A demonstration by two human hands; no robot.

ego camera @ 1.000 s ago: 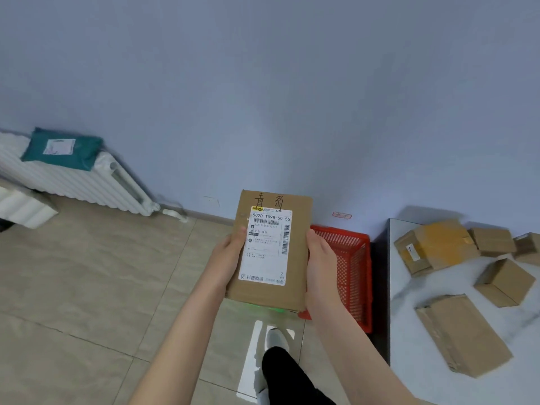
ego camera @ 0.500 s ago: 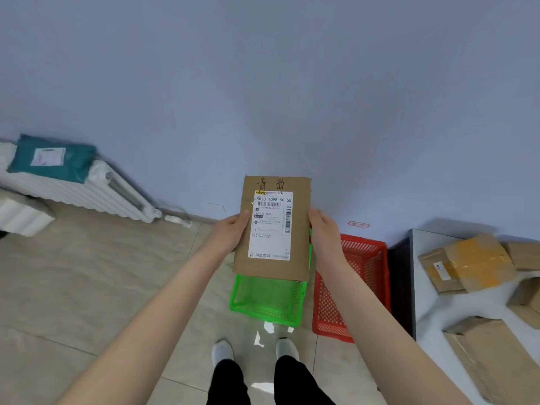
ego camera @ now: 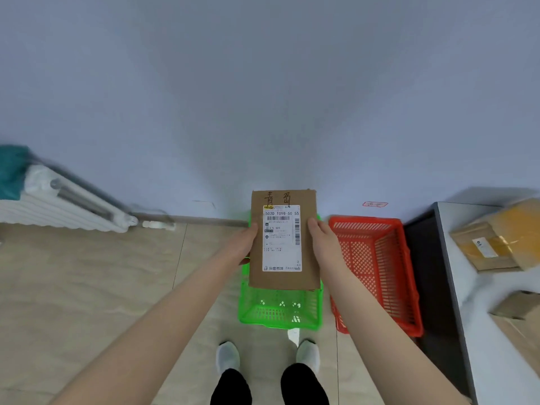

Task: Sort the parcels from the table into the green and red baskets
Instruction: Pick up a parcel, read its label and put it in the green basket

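The person stands facing the wall with a flat brown cardboard parcel [ego camera: 283, 241] held out in front, directly above the green basket [ego camera: 280, 311] on the floor, so that the parcel hides the far part of that basket. Its white shipping label faces up towards the person, with handwritten characters above the label. The left hand [ego camera: 244, 244] grips the parcel's left edge, thumb laid on the front face and fingers curled round behind it; the right hand [ego camera: 323, 241] grips the right edge in the same way, thumb on the front and fingers out of sight behind. The parcel sits between the two hands, clear of the basket below. Just to the right of the green basket stands the red basket [ego camera: 377, 258], and further right of that is the table [ego camera: 482, 293], where a box with yellow tape [ego camera: 496, 241] and other cardboard parcels lie. Well to the left of the green basket a white radiator [ego camera: 58, 206] runs along the wall. The person's pale shoes [ego camera: 228, 356] stand just on the near side of the green basket.
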